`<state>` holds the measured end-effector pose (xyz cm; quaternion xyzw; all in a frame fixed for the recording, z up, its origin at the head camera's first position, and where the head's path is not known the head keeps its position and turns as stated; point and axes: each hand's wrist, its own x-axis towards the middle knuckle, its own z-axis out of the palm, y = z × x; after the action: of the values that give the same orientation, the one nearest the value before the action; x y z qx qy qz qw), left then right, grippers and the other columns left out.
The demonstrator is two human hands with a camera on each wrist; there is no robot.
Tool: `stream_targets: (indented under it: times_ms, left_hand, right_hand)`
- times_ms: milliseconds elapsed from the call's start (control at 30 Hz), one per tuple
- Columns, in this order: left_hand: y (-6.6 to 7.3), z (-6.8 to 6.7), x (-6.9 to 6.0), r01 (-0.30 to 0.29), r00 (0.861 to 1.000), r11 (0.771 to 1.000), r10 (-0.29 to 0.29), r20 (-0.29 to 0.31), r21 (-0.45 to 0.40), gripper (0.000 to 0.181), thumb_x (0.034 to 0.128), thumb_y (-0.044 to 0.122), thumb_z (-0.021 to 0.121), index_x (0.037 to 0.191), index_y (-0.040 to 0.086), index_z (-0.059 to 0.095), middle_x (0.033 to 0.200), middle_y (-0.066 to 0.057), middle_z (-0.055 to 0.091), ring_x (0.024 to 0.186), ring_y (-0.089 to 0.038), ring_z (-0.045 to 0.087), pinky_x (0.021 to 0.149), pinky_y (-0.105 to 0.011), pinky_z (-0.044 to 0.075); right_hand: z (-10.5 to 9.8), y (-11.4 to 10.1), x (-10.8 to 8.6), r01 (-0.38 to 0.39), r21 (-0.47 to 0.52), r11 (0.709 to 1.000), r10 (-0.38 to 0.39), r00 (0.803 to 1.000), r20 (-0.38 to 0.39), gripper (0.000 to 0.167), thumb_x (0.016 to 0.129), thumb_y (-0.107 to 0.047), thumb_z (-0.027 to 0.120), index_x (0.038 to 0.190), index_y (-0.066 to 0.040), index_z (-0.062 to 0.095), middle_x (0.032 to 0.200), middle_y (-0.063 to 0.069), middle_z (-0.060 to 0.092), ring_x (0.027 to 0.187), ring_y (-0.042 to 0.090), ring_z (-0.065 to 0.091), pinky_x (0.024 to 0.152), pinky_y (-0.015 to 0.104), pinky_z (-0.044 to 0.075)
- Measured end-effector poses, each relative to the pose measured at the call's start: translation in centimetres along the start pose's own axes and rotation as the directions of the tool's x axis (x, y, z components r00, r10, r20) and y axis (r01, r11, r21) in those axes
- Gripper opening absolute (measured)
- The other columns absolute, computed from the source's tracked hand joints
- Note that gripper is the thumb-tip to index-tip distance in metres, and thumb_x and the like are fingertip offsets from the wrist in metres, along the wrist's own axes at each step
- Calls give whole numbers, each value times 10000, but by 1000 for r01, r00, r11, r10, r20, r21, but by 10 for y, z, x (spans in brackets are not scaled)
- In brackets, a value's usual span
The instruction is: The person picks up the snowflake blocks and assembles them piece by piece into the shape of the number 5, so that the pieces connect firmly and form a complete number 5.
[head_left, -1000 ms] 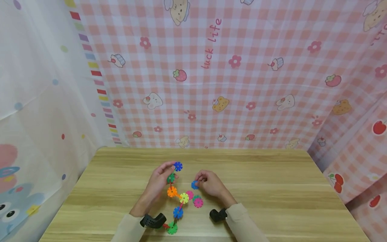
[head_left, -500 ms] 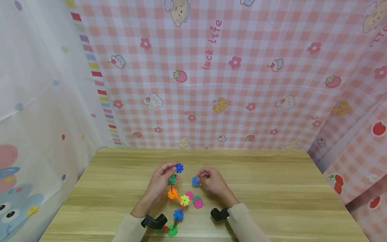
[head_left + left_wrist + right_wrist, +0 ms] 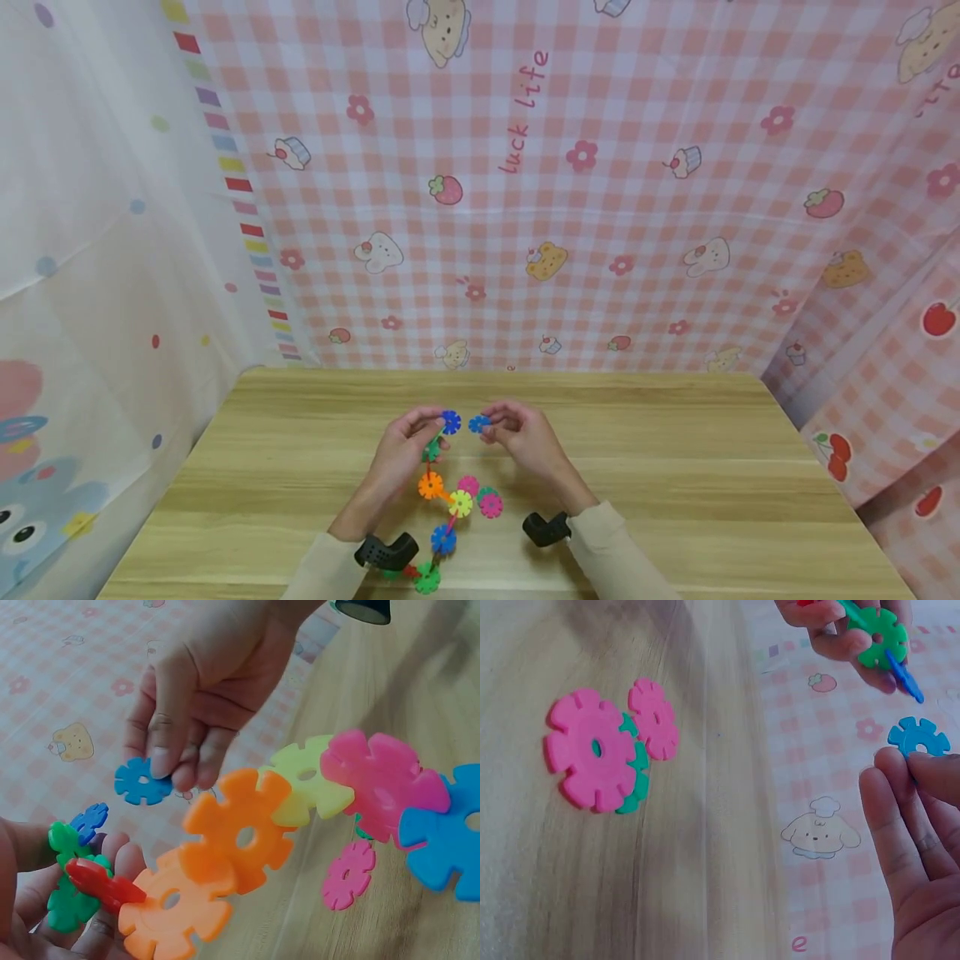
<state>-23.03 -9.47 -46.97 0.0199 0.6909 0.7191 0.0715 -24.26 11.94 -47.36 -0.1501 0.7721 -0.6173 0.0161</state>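
Note:
My left hand (image 3: 396,457) grips the upper end of a chain of slotted plastic snowflake discs, around its green discs (image 3: 66,906). A dark blue disc (image 3: 452,422) sticks out at that end. From there the chain runs down through a red disc (image 3: 103,885), orange discs (image 3: 431,485), a yellow disc (image 3: 461,503), a pink disc and a blue disc (image 3: 443,540), to a green disc (image 3: 427,578) by my left wrist. Between thumb and fingers my right hand (image 3: 531,443) pinches a single light blue disc (image 3: 916,735). A small gap separates it from the dark blue disc.
Loose pink discs (image 3: 592,754) and a green disc (image 3: 636,780) lie on the wooden table (image 3: 675,475), right of the chain. A pink checked cloth (image 3: 637,217) hangs behind the table's far edge. Black cameras (image 3: 546,530) sit on both wrists.
My right hand has moved forward and slightly left with the light blue disc, now level with the dark blue one. My left hand and the chain have shifted slightly right and toward me.

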Motion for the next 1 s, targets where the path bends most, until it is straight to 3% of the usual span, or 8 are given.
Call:
stream_targets:
  times_ms: [133, 367, 500, 733, 900, 1000]
  left_hand:
    - [0, 1, 1, -7, 1000, 1000, 7, 1, 1, 224, 1021, 109, 532, 1212, 34, 623, 1009, -96, 666, 777, -181, 627, 693, -344, 584]
    - [-1, 2, 1, -18, 1000, 1000, 18, 18, -7, 207, 1020, 112, 537, 1192, 50, 636, 967, -82, 686, 756, -183, 629, 678, -347, 581]
    - [0, 3, 1, -13, 1000, 1000, 13, 6, 0, 204, 1022, 113, 537, 1187, 50, 638, 962, -87, 688, 753, -189, 629, 681, -354, 583]
    - [1, 4, 1, -25, 1000, 1000, 25, -12, 3, 216, 1019, 115, 544, 1196, 32, 635, 948, -85, 687, 741, -182, 621, 659, -332, 578]
    - [2, 4, -1, -31, 1000, 1000, 31, -8, -2, 234, 1016, 121, 554, 1212, 16, 629, 943, -95, 685, 735, -180, 614, 641, -314, 571]
    - [3, 3, -2, -32, 999, 999, 32, -7, -11, 234, 1015, 119, 557, 1211, 14, 629, 938, -98, 683, 732, -178, 612, 633, -305, 566]
  right_hand:
    - [3, -7, -1, 47, -50, 998, -49, 998, -31, 195, 899, 63, 656, 1084, 5, 673, 941, 157, 706, 860, 364, 700, 780, 407, 588]
    - [6, -39, -12, 137, -97, 986, -141, 990, -27, 144, 890, 99, 644, 1033, 84, 660, 929, 255, 694, 854, 428, 680, 740, 245, 564]
    - [8, -44, -15, 178, -145, 973, -184, 982, -32, 129, 889, 89, 657, 1016, 76, 668, 918, 250, 704, 846, 404, 685, 766, 243, 557]
    - [10, -8, -4, 279, -208, 937, -293, 955, -39, 133, 894, 20, 694, 1010, -43, 705, 907, 149, 736, 828, 272, 711, 786, 285, 578]
    - [13, -8, -3, 360, -294, 885, -387, 922, -34, 147, 869, 52, 710, 990, -31, 706, 892, 99, 743, 795, 189, 713, 746, 276, 585]
    - [15, -7, -3, 376, -307, 874, -407, 913, -40, 150, 863, 53, 716, 989, -27, 711, 895, 78, 746, 790, 178, 715, 733, 271, 586]
